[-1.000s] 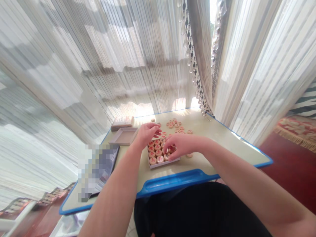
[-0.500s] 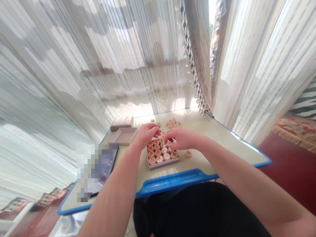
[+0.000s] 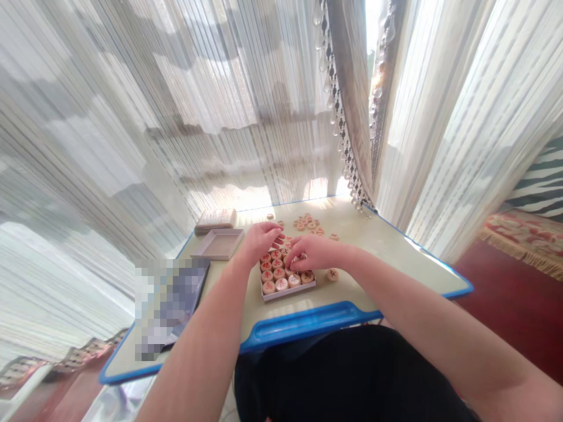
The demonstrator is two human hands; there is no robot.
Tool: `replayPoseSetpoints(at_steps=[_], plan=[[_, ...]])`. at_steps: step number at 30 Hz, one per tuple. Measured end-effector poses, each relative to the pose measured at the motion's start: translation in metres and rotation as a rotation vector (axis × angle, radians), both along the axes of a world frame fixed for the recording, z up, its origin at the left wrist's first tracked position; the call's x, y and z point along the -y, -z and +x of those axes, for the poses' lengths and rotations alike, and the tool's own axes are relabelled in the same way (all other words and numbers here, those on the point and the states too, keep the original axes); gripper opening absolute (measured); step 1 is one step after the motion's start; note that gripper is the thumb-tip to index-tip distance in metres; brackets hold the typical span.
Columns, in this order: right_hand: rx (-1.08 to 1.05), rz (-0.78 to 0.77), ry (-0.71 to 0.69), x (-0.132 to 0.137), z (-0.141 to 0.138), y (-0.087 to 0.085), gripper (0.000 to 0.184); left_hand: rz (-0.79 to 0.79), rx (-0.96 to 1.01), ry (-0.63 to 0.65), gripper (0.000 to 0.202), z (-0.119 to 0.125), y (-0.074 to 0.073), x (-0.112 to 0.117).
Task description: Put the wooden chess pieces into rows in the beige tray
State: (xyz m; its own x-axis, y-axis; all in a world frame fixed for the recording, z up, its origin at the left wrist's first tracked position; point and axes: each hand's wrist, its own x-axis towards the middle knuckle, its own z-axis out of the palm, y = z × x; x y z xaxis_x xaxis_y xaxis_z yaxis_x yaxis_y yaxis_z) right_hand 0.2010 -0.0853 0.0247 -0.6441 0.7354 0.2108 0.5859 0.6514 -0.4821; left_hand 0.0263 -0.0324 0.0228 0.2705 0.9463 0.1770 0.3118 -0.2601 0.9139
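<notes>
A shallow box [image 3: 290,293] holds rows of round wooden Chinese chess pieces [image 3: 281,284] with red and dark characters. My right hand [image 3: 310,253] is over the box, its thumb and fingers bent down round a chess piece among the rows; the piece is mostly hidden under the fingers. Above the far left corner of the box is my left hand [image 3: 264,240], fingers loosely curled and apart, with nothing seen in it. One loose chess piece [image 3: 332,275] lies right of the box.
More chess pieces [image 3: 305,223] lie scattered toward the back of the blue-edged table [image 3: 387,269]. An empty box lid [image 3: 219,244] and a brown box [image 3: 215,219] are at the left. Nearer stands a blurred-out dark device [image 3: 185,299]. Curtains [image 3: 246,117] hang behind.
My right hand has moved slightly left and down, its fingers now lower among the pieces in the box. My left hand is nearly still. The view has shifted a little.
</notes>
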Motion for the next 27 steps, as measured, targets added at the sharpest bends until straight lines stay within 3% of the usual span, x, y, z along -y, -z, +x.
replayPoseSetpoints(at_steps=[27], plan=[[0.019,-0.054,-0.005,0.0011,0.0007,-0.0015,0.02,0.086,-0.154,-0.003,0.024,-0.0004,0.0,-0.0008]])
